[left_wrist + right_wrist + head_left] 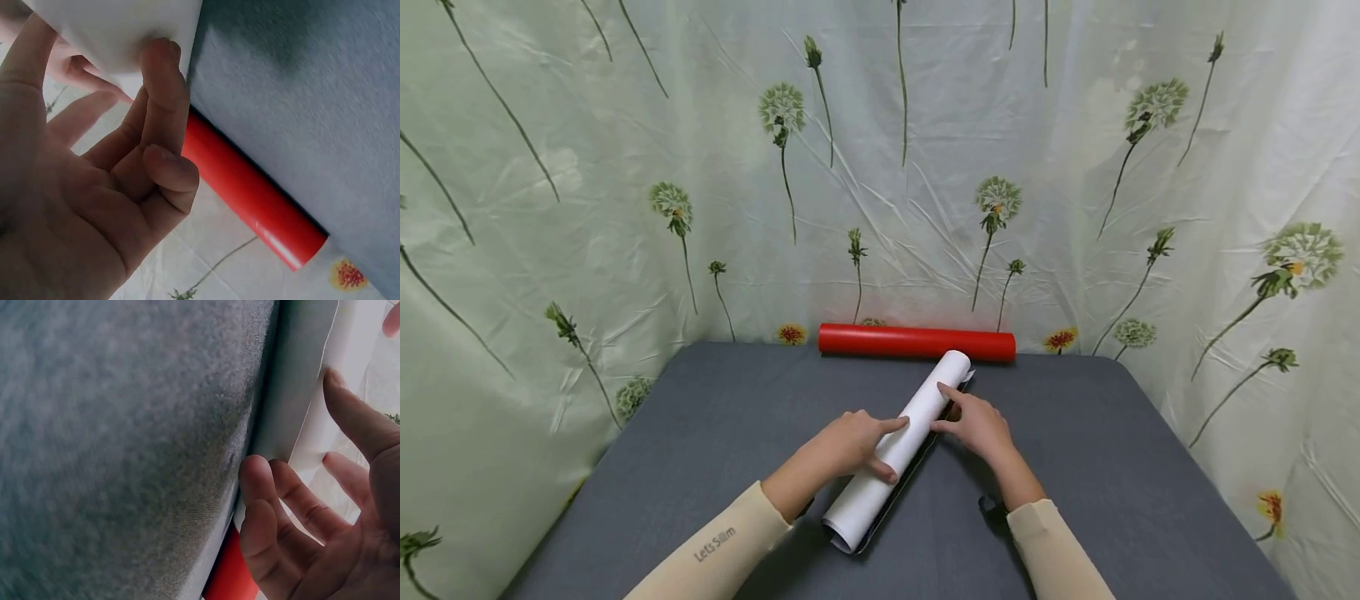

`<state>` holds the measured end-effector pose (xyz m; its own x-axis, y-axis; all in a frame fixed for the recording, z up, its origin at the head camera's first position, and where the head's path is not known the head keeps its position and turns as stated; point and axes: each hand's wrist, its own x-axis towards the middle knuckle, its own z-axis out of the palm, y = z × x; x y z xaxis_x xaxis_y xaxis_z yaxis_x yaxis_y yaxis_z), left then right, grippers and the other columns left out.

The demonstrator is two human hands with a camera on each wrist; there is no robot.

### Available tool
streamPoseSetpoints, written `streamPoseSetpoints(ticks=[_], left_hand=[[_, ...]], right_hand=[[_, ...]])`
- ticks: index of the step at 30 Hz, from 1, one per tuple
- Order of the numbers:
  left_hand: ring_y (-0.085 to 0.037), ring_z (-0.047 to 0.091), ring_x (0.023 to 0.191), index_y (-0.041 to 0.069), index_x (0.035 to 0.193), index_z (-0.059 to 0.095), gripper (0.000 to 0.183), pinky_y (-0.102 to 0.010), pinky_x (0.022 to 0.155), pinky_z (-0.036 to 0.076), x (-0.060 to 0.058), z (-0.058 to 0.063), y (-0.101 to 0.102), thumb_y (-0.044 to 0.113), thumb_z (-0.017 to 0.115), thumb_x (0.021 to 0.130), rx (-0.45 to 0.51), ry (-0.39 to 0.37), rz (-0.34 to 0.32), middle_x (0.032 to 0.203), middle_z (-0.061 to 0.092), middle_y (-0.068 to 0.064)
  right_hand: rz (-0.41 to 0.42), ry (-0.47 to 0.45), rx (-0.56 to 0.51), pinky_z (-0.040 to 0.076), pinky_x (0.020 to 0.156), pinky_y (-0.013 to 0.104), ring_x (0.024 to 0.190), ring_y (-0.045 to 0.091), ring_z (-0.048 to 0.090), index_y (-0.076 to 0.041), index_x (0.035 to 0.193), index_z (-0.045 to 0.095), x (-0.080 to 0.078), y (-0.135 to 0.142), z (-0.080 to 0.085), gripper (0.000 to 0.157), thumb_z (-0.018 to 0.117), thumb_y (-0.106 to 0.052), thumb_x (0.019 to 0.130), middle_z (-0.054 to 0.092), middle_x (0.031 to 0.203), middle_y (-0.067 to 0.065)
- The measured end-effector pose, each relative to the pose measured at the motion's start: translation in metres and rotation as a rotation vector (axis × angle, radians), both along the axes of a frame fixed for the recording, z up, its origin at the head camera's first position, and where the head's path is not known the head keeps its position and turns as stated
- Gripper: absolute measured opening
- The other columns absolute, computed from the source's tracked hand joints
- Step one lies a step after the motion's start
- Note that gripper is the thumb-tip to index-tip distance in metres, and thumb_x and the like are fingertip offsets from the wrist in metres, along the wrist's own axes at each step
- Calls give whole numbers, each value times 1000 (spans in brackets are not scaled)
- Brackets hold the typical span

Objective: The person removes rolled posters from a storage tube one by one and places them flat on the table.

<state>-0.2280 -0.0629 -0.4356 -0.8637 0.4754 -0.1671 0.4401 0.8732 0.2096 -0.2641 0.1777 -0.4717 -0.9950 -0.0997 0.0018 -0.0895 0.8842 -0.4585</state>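
A white roll of paper (917, 417) lies slantwise on the grey table, its near end showing a dark inner side. From the left my left hand (853, 446) holds it around the middle, index finger on top and thumb lower down. In the left wrist view, curled fingertips (164, 59) meet the white surface. Farther up on the right side, my right hand (977, 423) holds the roll with index finger and thumb spread along it. The right wrist view shows the thumb at the sheet's loose long edge and curled fingers (256, 475) at the roll's underside.
A red roll (917, 342) lies crosswise at the back edge of the grey table (1075, 483), close behind the white roll's far end. Behind the table hangs a pale curtain (880, 125) with dandelion prints.
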Motion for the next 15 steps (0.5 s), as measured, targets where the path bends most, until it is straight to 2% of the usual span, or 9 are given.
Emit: streamPoseSetpoints(ticks=[6, 10, 15], left_hand=[[-19, 63, 82, 37, 157, 53, 90, -32, 70, 53, 8, -2, 6, 57, 91, 77, 20, -2, 16, 118, 77, -12], [-24, 69, 92, 34, 158, 52, 93, -37, 77, 57, 12, -2, 9, 59, 90, 77, 31, -8, 23, 121, 76, -14], [-27, 71, 99, 27, 160, 50, 97, -41, 82, 59, 19, -3, 15, 62, 89, 78, 67, -39, 46, 126, 75, -17]], right_hand=[[28, -36, 35, 39, 63, 33, 71, 18, 53, -32, 163, 45, 1, 0, -2, 88, 84, -50, 87, 64, 97, 3], [41, -63, 30, 37, 62, 32, 69, 18, 52, -31, 164, 43, 3, -1, -1, 91, 84, -54, 86, 62, 92, 2], [71, -102, -6, 36, 63, 31, 68, 17, 53, -28, 163, 44, 4, -2, -2, 90, 85, -51, 86, 61, 89, 2]])
